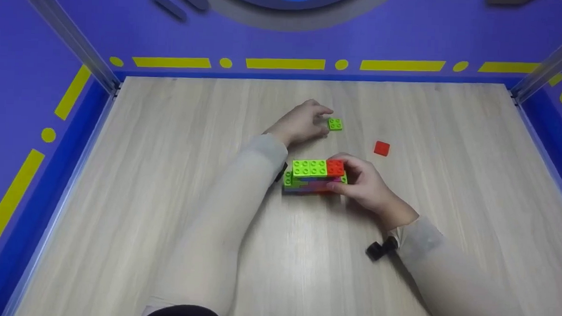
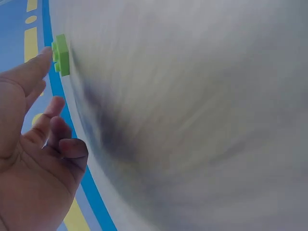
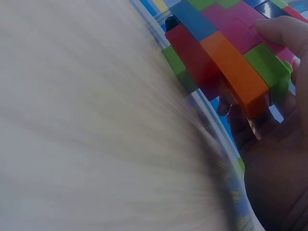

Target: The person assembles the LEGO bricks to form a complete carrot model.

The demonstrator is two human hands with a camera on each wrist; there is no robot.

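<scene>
Near the back of the table, a small lime-green brick (image 1: 335, 125) with studs on top lies just right of my left hand (image 1: 303, 122). In the left wrist view the thumb tip overlaps the edge of the green brick (image 2: 61, 55), while the other fingers bend apart from it; contact is hard to tell. My right hand (image 1: 366, 182) grips the right end of a multicoloured brick structure (image 1: 309, 168), thumb in front and fingers behind. Lime-green and red bricks top it. Seen from the right wrist, the structure (image 3: 231, 43) also has orange, pink, blue and dark red bricks.
A loose red brick (image 1: 382, 148) lies on the wooden table (image 1: 168, 173), to the right of the green one. Blue-purple panels (image 1: 285, 41) with yellow marks stand along the back and sides. My left forearm (image 1: 213, 221) crosses the table left of the structure.
</scene>
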